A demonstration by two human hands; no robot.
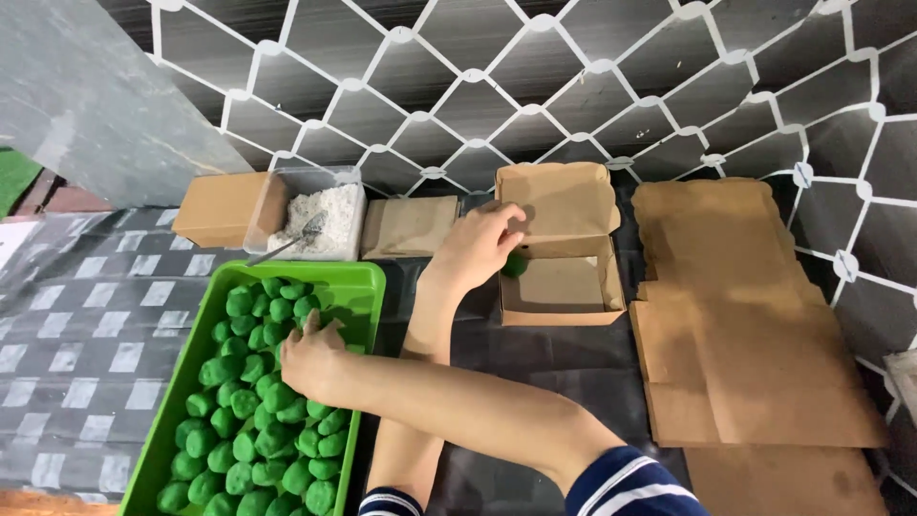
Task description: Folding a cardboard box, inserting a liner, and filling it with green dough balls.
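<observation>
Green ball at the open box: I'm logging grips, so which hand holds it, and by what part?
The left hand pinches the green ball by its upper side, at the cardboard box's front edge.

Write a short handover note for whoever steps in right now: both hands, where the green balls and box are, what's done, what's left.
Arms are crossed. Right hand rests on the green balls in the green tray, grip unclear. Left hand holds one green ball at the rim of the open cardboard box.
Done: the box stands open; no other balls show inside.
Left: the tray is nearly full. Flat box blanks lie right; a tub of white powder with a spoon sits behind the tray.
</observation>
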